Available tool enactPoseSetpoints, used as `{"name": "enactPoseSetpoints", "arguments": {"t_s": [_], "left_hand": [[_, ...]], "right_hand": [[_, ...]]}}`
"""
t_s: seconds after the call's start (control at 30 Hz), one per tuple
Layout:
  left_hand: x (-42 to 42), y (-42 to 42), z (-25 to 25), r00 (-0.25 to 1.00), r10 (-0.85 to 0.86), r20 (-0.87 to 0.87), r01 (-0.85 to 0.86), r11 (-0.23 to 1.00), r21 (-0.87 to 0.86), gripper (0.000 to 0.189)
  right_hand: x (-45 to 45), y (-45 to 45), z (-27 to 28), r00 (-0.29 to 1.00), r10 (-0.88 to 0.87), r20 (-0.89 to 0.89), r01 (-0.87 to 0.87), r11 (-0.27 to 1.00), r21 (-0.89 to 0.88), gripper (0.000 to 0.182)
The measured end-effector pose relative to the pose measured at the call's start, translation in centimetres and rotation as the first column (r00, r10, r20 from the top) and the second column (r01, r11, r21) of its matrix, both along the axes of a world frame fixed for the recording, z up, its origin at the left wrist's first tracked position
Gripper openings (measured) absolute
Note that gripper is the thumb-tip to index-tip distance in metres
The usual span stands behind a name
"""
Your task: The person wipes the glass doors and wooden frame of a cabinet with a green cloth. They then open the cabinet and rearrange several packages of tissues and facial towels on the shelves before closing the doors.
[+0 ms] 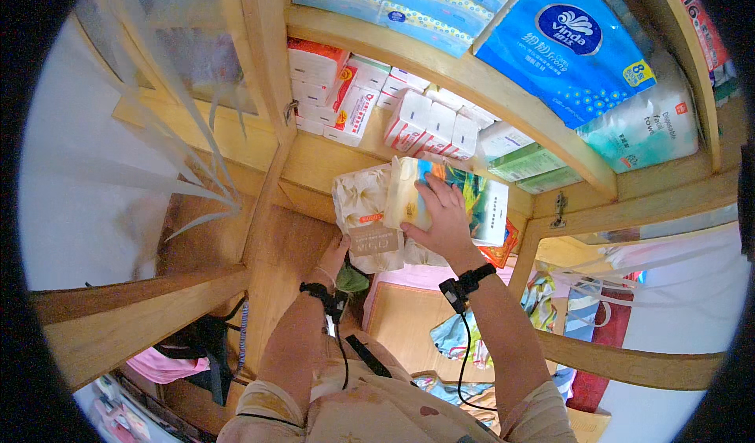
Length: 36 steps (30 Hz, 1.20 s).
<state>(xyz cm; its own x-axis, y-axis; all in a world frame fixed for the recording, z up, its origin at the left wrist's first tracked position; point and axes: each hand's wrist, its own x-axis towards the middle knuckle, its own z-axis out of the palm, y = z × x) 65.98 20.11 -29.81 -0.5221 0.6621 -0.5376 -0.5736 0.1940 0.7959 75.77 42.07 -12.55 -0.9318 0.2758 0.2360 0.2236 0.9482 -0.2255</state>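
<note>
A beige floral tissue pack [363, 198] is before me, out in front of the open cabinet. My left hand [335, 261] holds its lower left edge, with the fingers mostly hidden beneath. Against its right side, and partly over it, is a colourful tissue pack [481, 198] with a painted-style print and a white end. My right hand [445, 219] grips this pack from above, fingers spread over the top and thumb at the near left edge. A red and orange packet [501, 248] shows from under its right end. Each wrist wears a black strap with a cabled device.
White and red tissue packs [430, 124] and green-and-white boxes [525, 160] stand on the lower shelf. Above are blue tissue packs [404, 6] and a large blue Vinda pack [566, 48]. Open wooden doors flank me, the left door frame [265, 148] and right door frame [525, 260].
</note>
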Motion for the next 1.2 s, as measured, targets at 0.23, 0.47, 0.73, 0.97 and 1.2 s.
{"name": "enactPoseSetpoints", "arguments": {"t_s": [0.23,0.47,0.73,0.97,1.2], "left_hand": [[-1.3,-0.7,1.1,0.782,-0.312,-0.540,0.313,0.945,-0.093,0.086],[-6.5,0.3,13.0,0.732,-0.506,-0.456,0.425,0.863,-0.275,0.070],[-12.9,5.1,15.1,0.873,-0.433,-0.224,0.388,0.895,-0.219,0.067],[-12.9,7.6,26.0,0.790,-0.477,-0.385,0.371,0.872,-0.319,0.064],[-16.1,6.2,23.0,0.488,-0.804,-0.340,0.385,0.548,-0.742,0.079]], "right_hand": [[-0.3,-0.7,1.0,0.992,0.010,0.124,-0.021,0.996,0.088,0.090],[2.6,0.9,2.1,0.993,-0.120,0.015,0.118,0.990,0.072,0.077],[7.9,9.0,1.0,0.761,-0.543,-0.356,0.482,0.840,-0.250,0.048],[6.4,9.0,5.0,0.800,-0.398,-0.449,0.480,0.873,0.081,0.056],[-4.9,11.2,0.0,0.905,-0.378,-0.197,0.211,0.800,-0.561,0.064]]}}
